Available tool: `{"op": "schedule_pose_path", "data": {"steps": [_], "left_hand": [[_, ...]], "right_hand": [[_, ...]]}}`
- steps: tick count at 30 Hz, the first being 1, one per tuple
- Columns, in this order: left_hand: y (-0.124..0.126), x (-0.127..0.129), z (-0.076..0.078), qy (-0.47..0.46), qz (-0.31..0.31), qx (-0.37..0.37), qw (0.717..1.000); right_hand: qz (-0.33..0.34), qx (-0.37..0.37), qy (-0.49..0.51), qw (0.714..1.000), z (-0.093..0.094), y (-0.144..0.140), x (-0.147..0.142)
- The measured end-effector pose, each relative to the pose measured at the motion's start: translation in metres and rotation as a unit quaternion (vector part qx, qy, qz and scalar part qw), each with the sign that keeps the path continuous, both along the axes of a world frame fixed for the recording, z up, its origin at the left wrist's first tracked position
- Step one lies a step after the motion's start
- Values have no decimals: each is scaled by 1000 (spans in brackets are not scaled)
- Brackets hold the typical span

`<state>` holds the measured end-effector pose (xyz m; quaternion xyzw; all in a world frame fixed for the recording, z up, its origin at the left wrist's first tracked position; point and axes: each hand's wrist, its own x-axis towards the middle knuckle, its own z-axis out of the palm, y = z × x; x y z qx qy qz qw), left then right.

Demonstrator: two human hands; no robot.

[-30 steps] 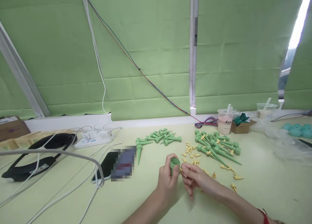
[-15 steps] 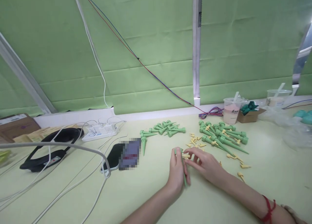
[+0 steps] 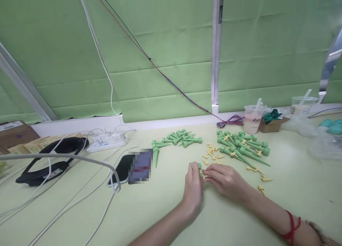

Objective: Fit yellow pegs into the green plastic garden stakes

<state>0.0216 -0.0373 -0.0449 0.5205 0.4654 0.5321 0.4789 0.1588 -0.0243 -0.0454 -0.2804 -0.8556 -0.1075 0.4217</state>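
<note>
My left hand (image 3: 192, 194) is wrapped round a green plastic watering spike (image 3: 197, 165); only its capped head shows above the fingers. My right hand (image 3: 227, 182) pinches a small yellow valve (image 3: 202, 175) against the spike's side, just below the head. Whether the valve sits in the spike I cannot tell, since fingers cover most of it. Beyond the hands lie loose yellow valves (image 3: 211, 151). To their right is a pile of green spikes (image 3: 242, 146), some with yellow valves on them. Further left, another group of green spikes (image 3: 177, 137) rests on the table.
Left of my hands lie a phone (image 3: 123, 169) and a blurred-out flat object (image 3: 140, 166). White cables (image 3: 107, 214), a black headband (image 3: 55, 174) and a power strip (image 3: 108, 141) take up the left side. A drink cup (image 3: 252, 119) and a small cardboard box (image 3: 272, 125) stand behind.
My right fingers have closed in on the yellow valve beside the spike. The spike has turned in my left hand, and its pointed end no longer shows. The view has shifted slightly.
</note>
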Motion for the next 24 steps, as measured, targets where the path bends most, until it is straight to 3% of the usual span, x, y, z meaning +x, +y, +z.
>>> {"op": "schedule_pose_path", "data": {"steps": [3, 5, 7, 10, 12, 18, 20, 21, 22, 23, 24], "left_hand": [[-2, -3, 5, 74, -16, 48, 996], [-3, -3, 6, 95, -27, 65, 993], [-3, -4, 6, 115, -41, 75, 990], [0, -6, 5, 154, -60, 92, 982], [4, -10, 3, 190, -66, 109, 974], [11, -20, -5, 221, -107, 159, 956], [10, -20, -4, 217, -109, 162, 956], [10, -19, -4, 205, -114, 155, 960], [9, -18, -2, 186, -118, 142, 965], [9, -16, 0, 161, -117, 129, 971], [9, -14, 2, 134, -108, 116, 978]], "right_hand": [[2, -52, 51, 997, 3, -5, -4], [-8, -143, 108, 984, 7, -8, -8], [-20, -274, 172, 946, 10, -9, -12], [9, -481, 247, 841, 11, -7, -15], [41, -575, 276, 769, 10, -6, -15], [114, -727, 367, 569, 12, -7, -15], [142, -751, 375, 524, 14, -9, -17], [147, -755, 364, 525, 15, -9, -18], [142, -751, 344, 545, 15, -9, -19], [125, -731, 320, 590, 15, -9, -19], [94, -692, 291, 653, 15, -9, -19]]}}
